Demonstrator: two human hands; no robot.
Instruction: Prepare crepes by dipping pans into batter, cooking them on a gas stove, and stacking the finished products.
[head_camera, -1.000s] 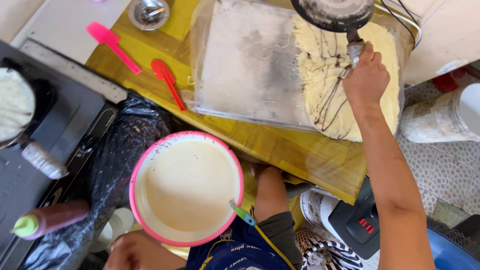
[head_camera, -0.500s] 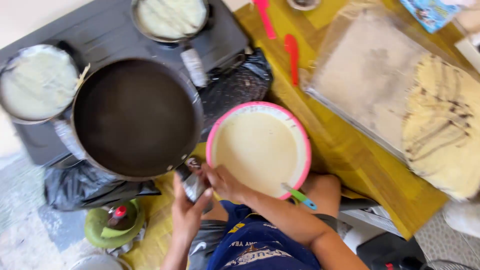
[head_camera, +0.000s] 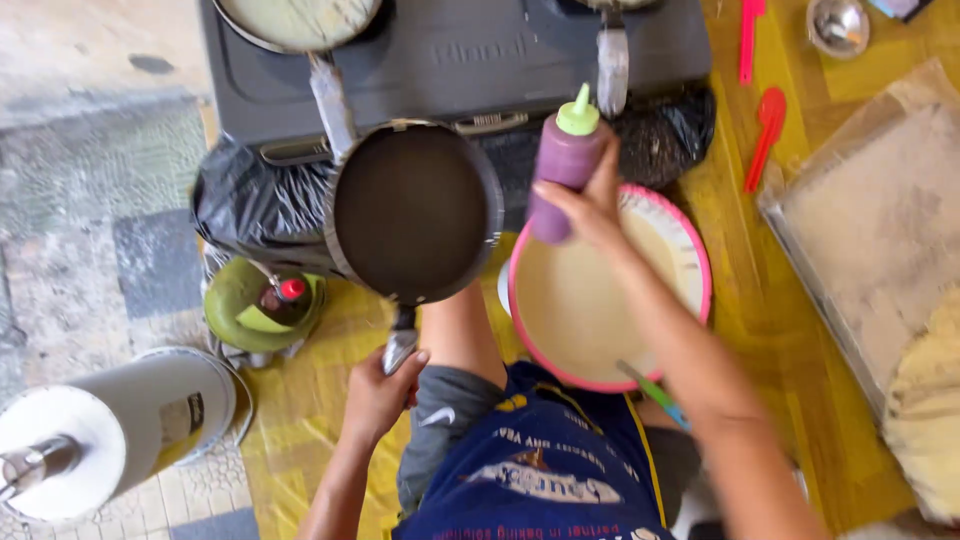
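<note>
Beside the left hand's (head_camera: 375, 395) fingers, closed on the round dark frying pan's (head_camera: 412, 212) handle, right-hand (head_camera: 590, 205) fingers grip an upright purple squeeze bottle (head_camera: 562, 165), green nozzle clear of the pan.

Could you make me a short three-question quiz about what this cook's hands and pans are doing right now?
1. True or false: the left hand grips the handle of the empty dark round frying pan.
2. What does the right hand hold? A) a red spatula B) a purple squeeze bottle with green cap C) a metal ladle
3. Fill in: the pink-rimmed round bowl holds pale ____.

Key: 1 true; 2 B; 3 batter.
</note>
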